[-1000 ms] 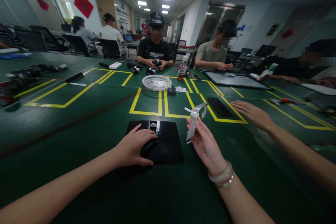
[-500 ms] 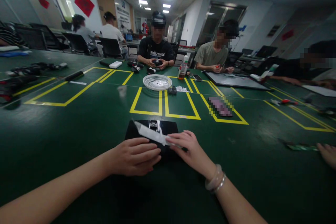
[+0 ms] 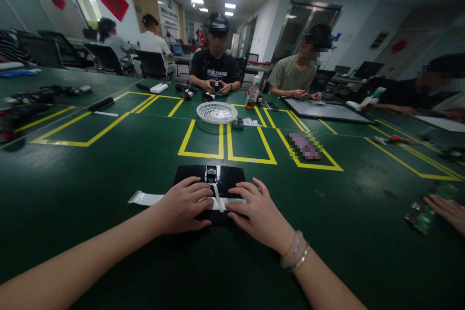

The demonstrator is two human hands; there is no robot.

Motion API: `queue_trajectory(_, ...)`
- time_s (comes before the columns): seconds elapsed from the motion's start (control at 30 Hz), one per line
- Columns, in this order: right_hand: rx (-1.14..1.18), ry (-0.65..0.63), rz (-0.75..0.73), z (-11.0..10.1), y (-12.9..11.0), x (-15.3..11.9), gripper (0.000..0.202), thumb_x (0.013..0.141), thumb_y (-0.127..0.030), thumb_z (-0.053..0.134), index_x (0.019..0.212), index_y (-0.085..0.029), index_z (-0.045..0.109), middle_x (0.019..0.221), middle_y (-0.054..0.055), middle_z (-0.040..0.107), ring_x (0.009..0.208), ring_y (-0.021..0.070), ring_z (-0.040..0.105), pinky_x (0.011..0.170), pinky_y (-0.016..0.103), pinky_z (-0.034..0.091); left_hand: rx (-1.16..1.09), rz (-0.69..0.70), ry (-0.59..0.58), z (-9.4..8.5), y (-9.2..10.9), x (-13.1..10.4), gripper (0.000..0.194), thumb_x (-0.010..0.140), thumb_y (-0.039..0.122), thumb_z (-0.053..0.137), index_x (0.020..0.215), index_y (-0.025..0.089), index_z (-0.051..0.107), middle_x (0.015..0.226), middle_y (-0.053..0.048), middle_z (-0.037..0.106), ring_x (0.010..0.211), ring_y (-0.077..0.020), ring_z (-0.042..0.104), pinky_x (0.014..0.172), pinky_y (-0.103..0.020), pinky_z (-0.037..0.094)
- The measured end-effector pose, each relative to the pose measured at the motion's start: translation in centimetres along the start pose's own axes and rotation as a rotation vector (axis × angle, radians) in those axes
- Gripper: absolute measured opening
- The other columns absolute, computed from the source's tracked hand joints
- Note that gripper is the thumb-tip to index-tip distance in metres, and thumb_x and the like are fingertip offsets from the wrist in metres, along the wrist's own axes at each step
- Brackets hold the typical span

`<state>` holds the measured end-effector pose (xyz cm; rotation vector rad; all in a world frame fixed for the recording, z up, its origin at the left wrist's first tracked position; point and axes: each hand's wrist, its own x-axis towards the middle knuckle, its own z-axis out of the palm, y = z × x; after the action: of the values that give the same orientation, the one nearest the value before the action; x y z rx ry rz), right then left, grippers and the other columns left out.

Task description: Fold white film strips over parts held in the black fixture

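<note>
A glossy black panel (image 3: 232,174) lies on the green table, with a small square metallic part (image 3: 211,174) near its far edge. Across the panel runs a flat white ribbon cable (image 3: 147,198), whose connector end sticks out to the left over the table. A narrow white strip (image 3: 218,196) crosses the ribbon at the middle. My left hand (image 3: 187,206) rests on the ribbon and panel from the left, fingers spread. On the right part of the ribbon lies my right hand (image 3: 254,206), its fingers apart and flat. Part of the panel is hidden under both hands.
A white basket (image 3: 217,113) stands beyond the panel, beside a small grey part (image 3: 238,123). Farther right are a phone (image 3: 305,146) and a bottle (image 3: 252,93). Another person's hand (image 3: 445,210) is by a green circuit board (image 3: 420,218) at the right edge.
The raised white ribbon now lies flat across the panel and extends left. Both my hands have come down onto it, fingers spread. The circuit board at the right has shifted nearer.
</note>
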<state>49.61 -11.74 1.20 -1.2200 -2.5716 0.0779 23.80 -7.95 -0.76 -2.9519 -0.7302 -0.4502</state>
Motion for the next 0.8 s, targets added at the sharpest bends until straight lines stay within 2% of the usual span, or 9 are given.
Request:
queue_trajectory(0.13, -0.025, 0.023, -0.005, 0.2, -0.1, 0.0, 0.016, 0.091, -0.032, 0.063, 0.105, -0.034, 0.072, 0.129, 0.002, 0.064, 0.129, 0.0273, 0.048, 0.113, 0.060, 0.020, 0.048, -0.141, -0.042, 0.2, -0.3, -0.1, 0.091, 0.073, 0.064, 0.078, 0.141, 0.014, 0.048, 0.143, -0.016, 0.045, 0.130, -0.0370, 0.042, 0.113, -0.053, 0.028)
queue_trajectory(0.2, -0.012, 0.058, -0.005, 0.3, 0.1, 0.0, 0.017, 0.091, -0.033, 0.064, 0.106, -0.034, 0.071, 0.127, 0.002, 0.065, 0.127, 0.0266, 0.050, 0.113, 0.059, 0.020, 0.041, -0.172, -0.077, 0.3, -0.6, -0.2, 0.101, 0.072, 0.073, 0.074, 0.147, 0.012, 0.042, 0.147, -0.017, 0.041, 0.134, -0.0367, 0.039, 0.116, -0.053, 0.023)
queue_trajectory(0.3, 0.012, 0.150, 0.003, 0.3, 0.4, 0.0, 0.017, 0.091, -0.030, 0.063, 0.106, -0.033, 0.070, 0.123, 0.001, 0.067, 0.123, 0.0241, 0.053, 0.113, 0.055, 0.022, 0.007, -0.182, -0.115, 0.3, -0.8, -0.4, 0.099, 0.077, 0.072, 0.069, 0.150, 0.014, 0.036, 0.148, -0.015, 0.040, 0.136, -0.0336, 0.037, 0.119, -0.051, 0.018)
queue_trajectory(0.47, 0.035, 0.312, 0.034, -0.5, 0.4, 0.1, 0.009, 0.086, -0.021, 0.062, 0.085, -0.027, 0.068, 0.109, 0.000, 0.070, 0.115, 0.0234, 0.057, 0.110, 0.051, 0.025, -0.065, -0.166, -0.117, 0.2, -0.9, -0.2, 0.090, 0.081, 0.065, 0.069, 0.149, 0.016, 0.037, 0.146, -0.013, 0.043, 0.135, -0.0319, 0.040, 0.120, -0.050, 0.017)
queue_trajectory(0.67, 0.051, 0.345, 0.031, -0.6, 0.7, 0.0, 0.011, 0.080, -0.016, 0.061, 0.083, -0.026, 0.066, 0.104, 0.000, 0.070, 0.110, 0.0226, 0.059, 0.109, 0.048, 0.027, -0.094, -0.189, -0.091, -0.3, -1.5, -0.3, 0.088, 0.076, 0.060, 0.076, 0.145, 0.018, 0.042, 0.139, -0.012, 0.050, 0.129, -0.0312, 0.046, 0.121, -0.051, 0.009)
queue_trajectory(0.8, 0.067, 0.350, 0.044, -0.6, 1.2, -0.1, 0.012, 0.082, -0.016, 0.058, 0.082, -0.026, 0.066, 0.102, 0.000, 0.071, 0.109, 0.0224, 0.059, 0.108, 0.048, 0.027, -0.033, -0.301, -0.050, -1.7, -3.7, -1.1, 0.083, 0.078, 0.059, 0.073, 0.143, 0.017, 0.044, 0.138, -0.012, 0.051, 0.128, -0.0315, 0.046, 0.121, -0.052, 0.010)
